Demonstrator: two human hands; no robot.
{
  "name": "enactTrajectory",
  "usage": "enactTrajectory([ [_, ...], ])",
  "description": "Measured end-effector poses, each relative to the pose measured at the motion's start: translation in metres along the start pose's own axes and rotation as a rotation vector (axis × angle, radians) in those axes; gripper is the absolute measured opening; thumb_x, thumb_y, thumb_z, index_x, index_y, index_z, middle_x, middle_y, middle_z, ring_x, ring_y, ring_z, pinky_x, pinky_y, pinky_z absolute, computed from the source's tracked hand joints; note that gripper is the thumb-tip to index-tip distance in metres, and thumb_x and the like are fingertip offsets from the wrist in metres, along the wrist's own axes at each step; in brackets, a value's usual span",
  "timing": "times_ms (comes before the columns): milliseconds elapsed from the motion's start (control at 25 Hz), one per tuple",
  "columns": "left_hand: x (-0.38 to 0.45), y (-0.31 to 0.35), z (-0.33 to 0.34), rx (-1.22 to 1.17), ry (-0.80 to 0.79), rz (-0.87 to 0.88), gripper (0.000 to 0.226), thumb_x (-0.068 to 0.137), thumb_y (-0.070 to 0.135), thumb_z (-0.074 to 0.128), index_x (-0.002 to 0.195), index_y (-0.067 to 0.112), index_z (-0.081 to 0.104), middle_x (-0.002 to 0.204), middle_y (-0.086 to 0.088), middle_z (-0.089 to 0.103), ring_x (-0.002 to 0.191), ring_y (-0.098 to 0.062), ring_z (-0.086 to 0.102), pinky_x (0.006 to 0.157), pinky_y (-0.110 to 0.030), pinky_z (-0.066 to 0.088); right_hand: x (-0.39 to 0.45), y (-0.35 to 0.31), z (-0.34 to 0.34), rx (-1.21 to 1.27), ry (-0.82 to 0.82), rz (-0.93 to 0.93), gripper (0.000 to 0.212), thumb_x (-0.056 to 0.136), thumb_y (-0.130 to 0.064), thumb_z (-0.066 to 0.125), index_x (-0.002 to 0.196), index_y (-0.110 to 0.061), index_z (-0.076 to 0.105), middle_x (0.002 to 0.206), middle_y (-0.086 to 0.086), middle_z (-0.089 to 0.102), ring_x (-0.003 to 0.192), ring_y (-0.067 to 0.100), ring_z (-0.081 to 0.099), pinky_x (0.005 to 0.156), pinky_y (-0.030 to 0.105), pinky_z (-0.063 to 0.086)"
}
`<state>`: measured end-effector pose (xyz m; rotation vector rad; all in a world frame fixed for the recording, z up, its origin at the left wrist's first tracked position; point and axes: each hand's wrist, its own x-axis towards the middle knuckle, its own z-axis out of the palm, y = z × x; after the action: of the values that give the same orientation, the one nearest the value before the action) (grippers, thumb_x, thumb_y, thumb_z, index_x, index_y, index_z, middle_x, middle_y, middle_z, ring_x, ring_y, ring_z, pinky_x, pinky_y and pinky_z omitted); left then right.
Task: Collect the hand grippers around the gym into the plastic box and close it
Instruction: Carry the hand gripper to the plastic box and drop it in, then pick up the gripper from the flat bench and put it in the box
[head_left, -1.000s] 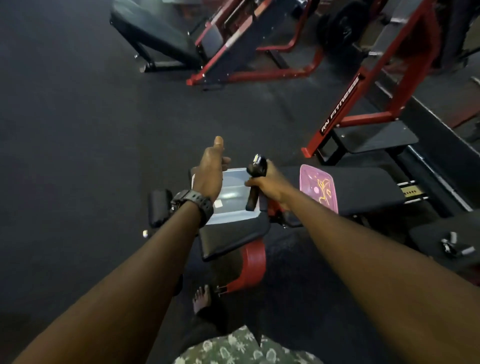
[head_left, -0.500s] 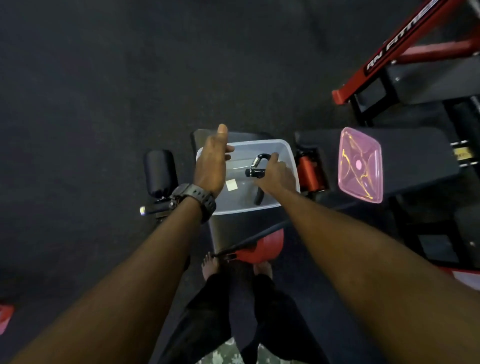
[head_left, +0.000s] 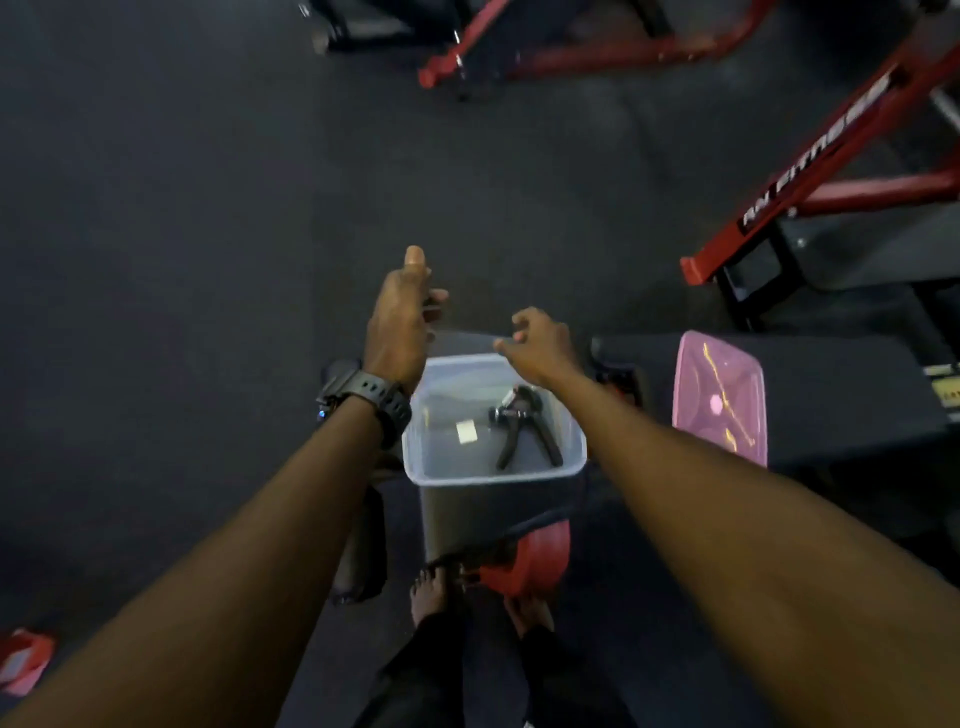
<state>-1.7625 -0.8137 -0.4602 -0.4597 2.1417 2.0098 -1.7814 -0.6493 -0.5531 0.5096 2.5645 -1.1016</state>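
A clear plastic box (head_left: 493, 474) stands on the black bench pad in front of me. One black hand gripper (head_left: 522, 423) lies inside it, handles spread toward me. The pink lid (head_left: 719, 397) rests apart on the bench pad to the right. My left hand (head_left: 397, 325), with a black watch on the wrist, hovers above the box's far left corner with fingers apart and holds nothing. My right hand (head_left: 537, 343) hovers over the box's far right edge, fingers loosely spread and holding nothing.
Red gym machine frames (head_left: 810, 156) stand at the right and top. The black bench (head_left: 841, 395) runs to the right, with a red base (head_left: 530, 566) by my bare feet. A red object (head_left: 23, 660) lies on the dark floor at lower left.
My right hand has let go of the hand gripper, which now lies in the box, and has lifted away. Both hands rose above the box's far side.
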Motion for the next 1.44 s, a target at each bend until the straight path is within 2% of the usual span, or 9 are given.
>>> enactTrajectory([
  [120,-0.016,0.089,-0.042,-0.012,0.153,0.173,0.048,0.092,0.066,0.030,0.106,0.027,0.056,0.111,-0.005,0.065,0.104,-0.024,0.062,0.099,-0.050,0.045,-0.009,-0.130,-0.062,0.285,0.012,-0.244,0.043,0.083,-0.036,0.074,0.118,-0.015,0.063,0.103,0.008,0.073,0.102,0.027,0.069,0.092,0.044,0.055],
  [240,-0.067,0.172,-0.107,-0.040,0.396,0.345,0.051,0.098,0.061,0.028,0.116,0.022,0.055,0.115,-0.006,0.065,0.110,-0.026,0.062,0.101,-0.051,0.046,-0.067,-0.265,-0.100,0.502,-0.137,-0.581,0.029,0.081,-0.040,0.074,0.101,-0.021,0.064,0.098,0.007,0.073,0.075,0.014,0.069,0.071,0.033,0.056],
  [320,-0.108,0.204,-0.146,-0.031,0.511,0.412,0.053,0.097,0.062,0.027,0.118,0.020,0.054,0.116,-0.007,0.065,0.112,-0.026,0.062,0.100,-0.050,0.045,-0.117,-0.327,-0.100,0.580,-0.245,-0.744,0.022,0.079,-0.040,0.074,0.089,-0.024,0.063,0.087,0.005,0.074,0.063,0.009,0.064,0.060,0.027,0.053],
  [440,-0.196,0.219,-0.209,-0.001,0.711,0.482,0.067,0.087,0.071,0.029,0.119,0.019,0.056,0.118,-0.009,0.067,0.108,-0.024,0.063,0.093,-0.045,0.046,-0.214,-0.383,-0.057,0.594,-0.452,-0.904,0.018,0.081,-0.037,0.074,0.082,-0.022,0.064,0.075,0.001,0.072,0.061,0.012,0.063,0.060,0.030,0.053],
  [640,-0.359,0.161,-0.299,-0.078,1.110,0.483,0.056,0.091,0.068,0.032,0.109,0.020,0.055,0.105,-0.009,0.065,0.095,-0.024,0.059,0.081,-0.040,0.045,-0.362,-0.364,0.066,0.417,-0.827,-0.996,0.015,0.086,-0.033,0.072,0.085,-0.020,0.065,0.080,0.003,0.072,0.063,0.014,0.063,0.060,0.029,0.050],
  [840,-0.493,0.067,-0.355,-0.188,1.330,0.375,0.060,0.096,0.062,0.031,0.122,0.014,0.055,0.118,-0.018,0.066,0.099,-0.027,0.060,0.090,-0.047,0.050,-0.479,-0.325,0.151,0.297,-1.016,-1.014,0.013,0.087,-0.028,0.072,0.083,-0.020,0.064,0.081,0.004,0.071,0.064,0.013,0.062,0.064,0.028,0.051],
  [1080,-0.580,0.003,-0.394,-0.263,1.338,0.348,0.056,0.097,0.061,0.029,0.119,0.016,0.054,0.109,-0.012,0.065,0.095,-0.022,0.060,0.081,-0.038,0.049,-0.561,-0.300,0.221,0.296,-0.993,-0.895,0.014,0.089,-0.026,0.070,0.081,-0.020,0.061,0.080,0.005,0.068,0.060,0.010,0.057,0.056,0.025,0.047],
  [1280,-0.627,-0.034,-0.443,-0.244,1.305,0.316,0.062,0.094,0.068,0.028,0.121,0.019,0.054,0.122,-0.015,0.064,0.112,-0.031,0.062,0.098,-0.051,0.047,-0.616,-0.285,0.270,0.262,-0.962,-0.864,0.013,0.088,-0.030,0.071,0.084,-0.020,0.063,0.080,0.002,0.068,0.065,0.012,0.060,0.063,0.029,0.049],
  [1440,-0.627,-0.052,-0.494,-0.228,1.275,0.322,0.068,0.089,0.073,0.028,0.125,0.021,0.053,0.118,-0.005,0.064,0.108,-0.023,0.062,0.097,-0.049,0.049,-0.631,-0.311,0.310,0.255,-0.905,-0.875,0.013,0.087,-0.032,0.071,0.083,-0.022,0.064,0.082,0.000,0.070,0.070,0.011,0.063,0.066,0.028,0.052],
])
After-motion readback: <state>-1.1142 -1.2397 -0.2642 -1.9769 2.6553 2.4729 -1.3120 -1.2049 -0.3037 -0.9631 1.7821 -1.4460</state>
